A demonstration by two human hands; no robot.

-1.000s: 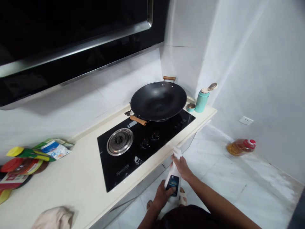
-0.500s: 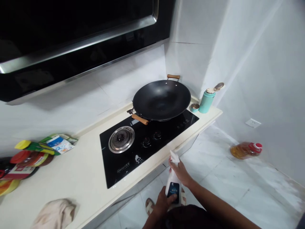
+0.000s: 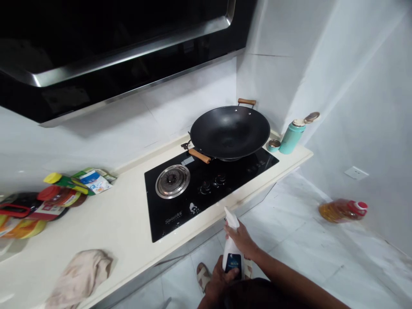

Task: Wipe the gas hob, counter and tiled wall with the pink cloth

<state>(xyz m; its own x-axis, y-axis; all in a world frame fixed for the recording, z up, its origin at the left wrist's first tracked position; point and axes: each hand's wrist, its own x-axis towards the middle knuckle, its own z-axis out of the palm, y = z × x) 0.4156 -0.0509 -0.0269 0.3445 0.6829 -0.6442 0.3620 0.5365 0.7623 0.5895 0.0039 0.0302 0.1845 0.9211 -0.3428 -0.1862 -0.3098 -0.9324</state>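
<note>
I hold a white spray bottle [image 3: 231,253] with a dark blue label just below the counter edge. My left hand [image 3: 219,279] grips the bottle's body from below. My right hand [image 3: 240,240] is wrapped round its neck and white nozzle. The nozzle tip sits close to the front edge of the black glass hob [image 3: 206,189]. A black wok [image 3: 230,133] with wooden handles rests on the hob's right burner. The left burner [image 3: 172,181] is bare.
A crumpled beige cloth [image 3: 80,277] lies on the cream countertop [image 3: 112,231] at front left. Packets and bottles [image 3: 48,197] are piled at far left. A teal flask [image 3: 291,136] and small tin [image 3: 274,145] stand beside the wok. An oil bottle [image 3: 343,210] lies on the floor. The range hood [image 3: 112,56] hangs overhead.
The view has swung left and the scene has shifted right in the frame. Both hands keep their hold on the spray bottle, which sits slightly lower and nearer my body.
</note>
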